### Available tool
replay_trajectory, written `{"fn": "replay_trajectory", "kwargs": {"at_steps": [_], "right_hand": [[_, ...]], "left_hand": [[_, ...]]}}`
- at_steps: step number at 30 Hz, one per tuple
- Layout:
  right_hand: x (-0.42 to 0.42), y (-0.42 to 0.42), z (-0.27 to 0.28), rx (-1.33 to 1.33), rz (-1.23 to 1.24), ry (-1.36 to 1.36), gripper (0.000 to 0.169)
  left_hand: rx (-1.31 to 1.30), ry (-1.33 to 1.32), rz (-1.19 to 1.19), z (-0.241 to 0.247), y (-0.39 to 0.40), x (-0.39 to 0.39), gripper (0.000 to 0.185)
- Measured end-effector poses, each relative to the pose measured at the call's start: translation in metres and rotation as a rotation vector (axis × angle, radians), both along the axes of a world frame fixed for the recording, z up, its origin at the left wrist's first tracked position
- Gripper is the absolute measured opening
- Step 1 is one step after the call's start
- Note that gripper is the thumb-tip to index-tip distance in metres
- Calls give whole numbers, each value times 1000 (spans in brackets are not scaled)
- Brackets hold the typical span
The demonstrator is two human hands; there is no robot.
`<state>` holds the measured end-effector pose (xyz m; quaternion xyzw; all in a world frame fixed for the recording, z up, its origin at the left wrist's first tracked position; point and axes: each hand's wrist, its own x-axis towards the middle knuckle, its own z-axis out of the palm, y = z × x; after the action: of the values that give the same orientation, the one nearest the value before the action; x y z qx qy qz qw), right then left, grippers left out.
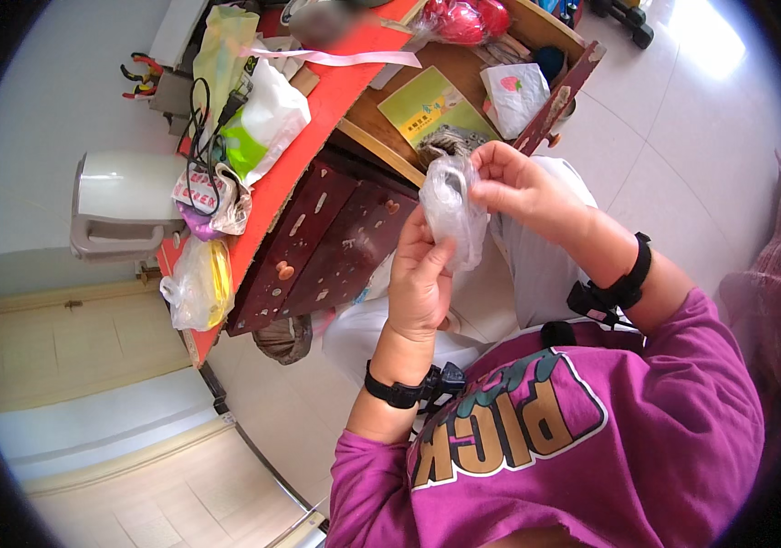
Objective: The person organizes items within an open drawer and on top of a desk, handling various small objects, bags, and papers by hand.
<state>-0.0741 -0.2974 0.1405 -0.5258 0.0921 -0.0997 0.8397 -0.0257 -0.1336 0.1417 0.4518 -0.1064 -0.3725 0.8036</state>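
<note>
In front of my body both hands hold a small transparent plastic bag [455, 219] that is crumpled around something whitish. What is inside cannot be made out; it may be a coiled cord. My left hand [421, 281] grips the bag's lower left side, thumb on top and fingers behind. With thumb and fingertips, my right hand [517, 185] pinches its upper right edge. Just beyond the bag is an open wooden drawer [390, 154]. It holds a green and yellow printed packet [431, 103], a grey-brown knitted item [452, 142] and a white pouch with a strawberry print [517, 96].
On the red desktop [332, 89] lie plastic bags [281, 116], a black power cord [202, 137] and a bag with something yellow [202, 284]. A white electric kettle [127, 198] stands at its edge. Red wrapped items [465, 17] fill the drawer's far end. Dumbbells [626, 20] rest on the floor.
</note>
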Motion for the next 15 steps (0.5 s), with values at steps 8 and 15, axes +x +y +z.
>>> {"fn": "replay_trajectory", "kwargs": {"at_steps": [8, 15], "right_hand": [[-11, 15, 1, -395, 64, -18, 22], [-7, 26, 2, -527, -28, -60, 40]], "left_hand": [[372, -530, 192, -15, -3, 1, 42], [541, -1161, 218, 4, -14, 0, 63]]}}
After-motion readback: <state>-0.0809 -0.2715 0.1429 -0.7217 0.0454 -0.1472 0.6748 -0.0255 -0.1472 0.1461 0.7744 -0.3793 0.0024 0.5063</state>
